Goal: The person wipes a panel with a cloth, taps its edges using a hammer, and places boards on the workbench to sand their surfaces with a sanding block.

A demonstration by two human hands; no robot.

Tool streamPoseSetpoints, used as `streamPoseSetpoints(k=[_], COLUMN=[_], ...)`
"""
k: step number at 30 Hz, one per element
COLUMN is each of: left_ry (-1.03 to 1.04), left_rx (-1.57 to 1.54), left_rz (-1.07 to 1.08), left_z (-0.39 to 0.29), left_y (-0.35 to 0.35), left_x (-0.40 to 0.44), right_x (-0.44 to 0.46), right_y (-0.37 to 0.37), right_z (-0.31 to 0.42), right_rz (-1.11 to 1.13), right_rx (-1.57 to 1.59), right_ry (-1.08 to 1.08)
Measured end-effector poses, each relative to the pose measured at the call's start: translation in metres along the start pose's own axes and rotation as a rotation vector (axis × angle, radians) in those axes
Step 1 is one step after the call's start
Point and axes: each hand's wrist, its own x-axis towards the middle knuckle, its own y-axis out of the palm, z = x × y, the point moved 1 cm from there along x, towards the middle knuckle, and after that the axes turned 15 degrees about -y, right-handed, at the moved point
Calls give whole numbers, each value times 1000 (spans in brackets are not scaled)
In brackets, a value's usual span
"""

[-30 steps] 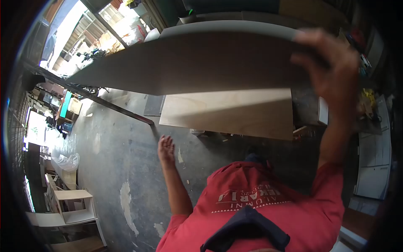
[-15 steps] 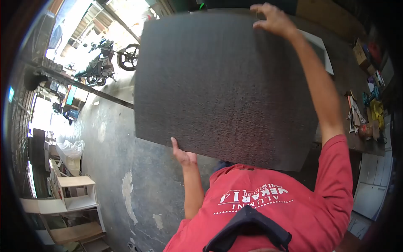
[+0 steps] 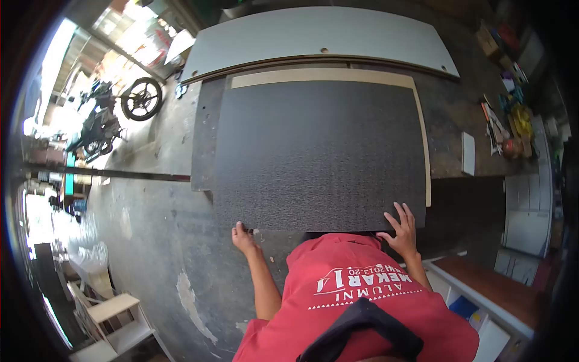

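A dark grey panel (image 3: 319, 157) with a grainy surface lies over a pale board (image 3: 329, 75), whose far and right edges stick out past it. At the panel's near left corner, my left hand (image 3: 244, 239) is closed on the edge. My right hand (image 3: 401, 230) rests at the near edge towards the right corner, its fingers spread on the top face and the thumb apart at the rim. The underside of the panel is hidden.
A long white board (image 3: 325, 36) lies across the far side of the workbench (image 3: 446, 142). On the right are a small white piece (image 3: 468, 154) and assorted tools. A motorbike (image 3: 99, 123) stands at left, shelving (image 3: 123, 323) lower left, a drawer unit (image 3: 488, 295) lower right.
The dark panel has come down from a raised, tilted position onto the pale board. My right hand has moved from its far edge to the near edge; my left hand remains near the left corner.
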Motion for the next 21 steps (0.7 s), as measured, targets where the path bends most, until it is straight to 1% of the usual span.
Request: streamPoseSetpoints(k=[3,5,6,7,8,9,12,14,21], left_ry=[-12,-22,-5,16,17,21,29,22,52], left_rx=[164,245,342,435,453,465,480,483,550], left_rz=[64,115,163,210,238,255,308,332,288], left_z=[-13,-17,-19,-20,-20,-20,-21,-20,-29], left_y=[-7,-2,0,4,9,13,14,13,20], left_x=[16,22,27,31,35,38,49,55,44], right_x=[-33,-22,-19,-15,-11,-8,-6,-6,-6], right_y=[7,15,21,26,28,27,26,27,18], right_z=[2,-12,-19,-28,-36,-40,-43,-44,-50], right_rz=[30,3,-10,-86,-162,-174,-233,-236,-211], right_rx=[-75,-174,-182,-198,-218,-227,-220,-233,-176], right_ry=[104,123,161,179,189,213,189,197,178])
